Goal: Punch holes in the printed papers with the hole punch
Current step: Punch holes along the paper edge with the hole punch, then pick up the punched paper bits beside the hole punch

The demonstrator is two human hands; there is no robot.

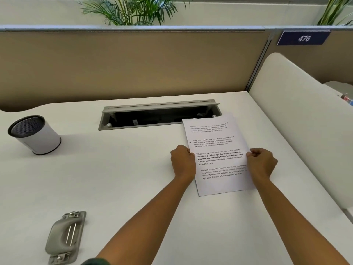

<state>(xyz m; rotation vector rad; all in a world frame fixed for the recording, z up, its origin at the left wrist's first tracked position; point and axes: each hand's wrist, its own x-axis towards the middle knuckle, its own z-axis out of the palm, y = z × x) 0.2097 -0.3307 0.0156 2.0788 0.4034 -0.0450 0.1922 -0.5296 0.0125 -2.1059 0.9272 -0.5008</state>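
Observation:
The printed papers (217,153) lie on the white desk (133,178) at the right, with their top edge over the cable tray. One punched hole shows near the left margin. My left hand (183,162) grips the left edge of the papers and my right hand (260,163) grips the right edge. The grey metal hole punch (65,237) lies at the near left of the desk, well apart from both hands.
An open grey cable tray (158,115) is sunk into the desk behind the papers. A white cylindrical holder with a dark mesh top (35,134) stands at the far left. A beige partition (133,64) backs the desk; a white side panel (305,115) stands on the right.

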